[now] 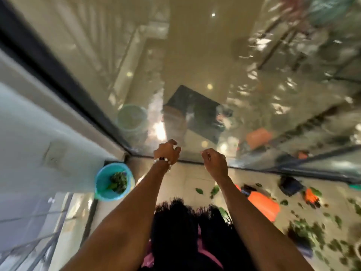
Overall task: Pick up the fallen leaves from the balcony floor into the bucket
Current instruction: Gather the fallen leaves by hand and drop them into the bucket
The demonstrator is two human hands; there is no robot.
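A light blue bucket stands in the balcony corner at the left, with a clump of green leaves inside. Both my arms reach forward over the tiled floor. My left hand, with a bead bracelet at the wrist, hangs with loosely curled fingers and holds nothing. My right hand is to its right, fingers curled inward; nothing shows in it. Several green leaves lie scattered on the floor at the right, and two lie nearer. The frame is blurred.
A glass door with a dark bottom rail runs across ahead, mirroring the bucket. A white wall closes the left side. Orange sandals and a dark item lie on the floor at the right.
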